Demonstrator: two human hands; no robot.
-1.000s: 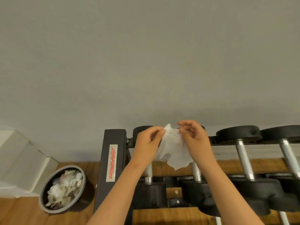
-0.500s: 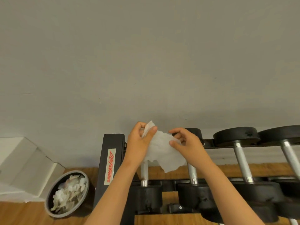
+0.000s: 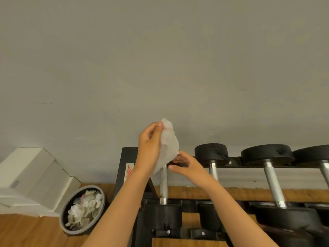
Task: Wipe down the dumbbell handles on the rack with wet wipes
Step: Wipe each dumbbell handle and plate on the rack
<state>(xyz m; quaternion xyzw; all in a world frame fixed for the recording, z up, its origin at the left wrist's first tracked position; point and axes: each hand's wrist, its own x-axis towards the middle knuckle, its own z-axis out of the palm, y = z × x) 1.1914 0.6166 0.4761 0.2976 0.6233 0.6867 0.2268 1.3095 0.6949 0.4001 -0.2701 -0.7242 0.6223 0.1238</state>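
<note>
Left grip: left hand [image 3: 149, 145] is pinching the top of the thin, crumpled white wet wipe [image 3: 168, 147] between thumb and fingers.
Wipe: hangs long-ways, roughly upright. Its top corner points up the grey wall [image 3: 160, 59] and its bottom tip is just over the far end of the leftmost handle.
Right grip: right hand [image 3: 187, 166] has fingertips at the wipe's lower right edge. Honestly can't tell if it's gripping or only touching.
Handle: shiny chrome dumbbell handle [image 3: 163, 182] runs near to far, with a black round head [image 3: 163, 216] at the near end.
Rack: black metal rack [image 3: 128, 168], with more dumbbells [image 3: 270, 182] in a row to the right.
Left side: round grey bin [image 3: 74, 232] full of used wipes sits on the wooden floor [image 3: 26, 232], with white boxes [image 3: 32, 168] just beyond.
</note>
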